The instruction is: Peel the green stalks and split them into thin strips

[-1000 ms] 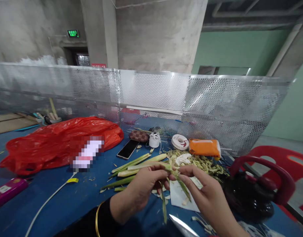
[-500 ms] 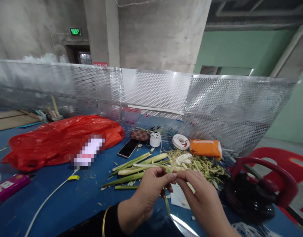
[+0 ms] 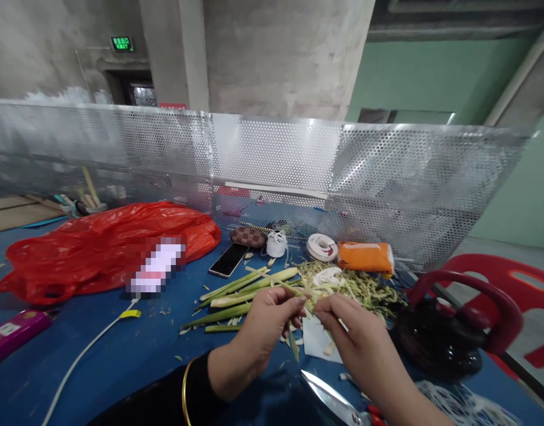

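Note:
My left hand (image 3: 265, 334) is closed in a pinch on a narrow green leaf strip (image 3: 295, 344), whose lower end hangs below the fingers. Just to the right, the thumb and forefinger of my right hand (image 3: 360, 334) press together close to the left fingertips. Whatever they grip is too small to make out. Behind the left hand lie several green and pale plant stalks (image 3: 236, 300). A large heap of thin plant shreds (image 3: 369, 293) spreads behind the right hand. Scissors (image 3: 329, 397) with red handles lie below, partly covered by my right forearm.
A dark kettle (image 3: 440, 346) with a red handle stands at right. Behind are an orange packet (image 3: 364, 257), a tape roll (image 3: 322, 247), white cord (image 3: 277, 244) and a phone (image 3: 229, 260). A red plastic bag (image 3: 98, 248) lies left; a perforated metal screen (image 3: 276, 148) borders the table.
My hands have parted slightly, opening a small gap between the fingertips. The view has shifted a little, so the scissors' blades and part of the red handles show more fully.

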{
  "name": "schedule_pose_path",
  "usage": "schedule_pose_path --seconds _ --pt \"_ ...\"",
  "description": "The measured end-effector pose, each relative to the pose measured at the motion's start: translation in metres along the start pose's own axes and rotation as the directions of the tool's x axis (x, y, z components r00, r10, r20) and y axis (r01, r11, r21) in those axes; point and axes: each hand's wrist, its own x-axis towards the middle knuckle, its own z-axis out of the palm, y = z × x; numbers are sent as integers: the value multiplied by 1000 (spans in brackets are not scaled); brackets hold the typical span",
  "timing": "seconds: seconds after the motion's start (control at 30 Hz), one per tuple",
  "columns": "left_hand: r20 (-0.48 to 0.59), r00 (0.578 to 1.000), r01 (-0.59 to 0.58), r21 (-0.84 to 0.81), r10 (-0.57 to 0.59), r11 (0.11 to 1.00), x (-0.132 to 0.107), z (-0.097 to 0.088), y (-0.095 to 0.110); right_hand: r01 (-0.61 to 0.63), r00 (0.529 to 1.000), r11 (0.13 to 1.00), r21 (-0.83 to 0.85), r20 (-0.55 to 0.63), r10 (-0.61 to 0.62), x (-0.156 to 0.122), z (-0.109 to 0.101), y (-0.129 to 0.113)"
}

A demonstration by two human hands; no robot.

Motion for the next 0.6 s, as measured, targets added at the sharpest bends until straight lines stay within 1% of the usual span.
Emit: schedule_pose_path --seconds 0.13,0.23,0.3,0.37,0.43,0.5,0.53,0.57,0.6 --pt "49 999 -4 3 4 1000 -1 -3 4 -56 998 994 93 -1 57 1 1 3" --pt "105 994 32 -24 -29 999 -1 -5 7 -199 980 953 228 18 200 4 2 9" --pt "128 990 61 -41 -55 997 -1 -4 7 -306 950 886 349 48 309 5 4 13" --pt "144 987 83 -36 -77 996 -2 -3 5 -395 912 768 503 117 393 6 7 16" --pt "158 984 89 -3 -87 996 -3 -2 2 -461 870 588 665 207 447 6 11 17" --pt "164 984 64 41 -70 997 -3 0 -1 -481 842 407 776 280 462 6 15 15" --pt "162 985 48 64 -58 997 -4 1 -2 -477 835 344 809 294 464 5 17 14" --pt "161 986 32 88 -46 996 -4 1 -3 -469 832 306 828 299 468 5 19 13" --pt "160 986 20 111 -37 994 -4 2 -3 -464 830 290 837 296 474 5 20 12"
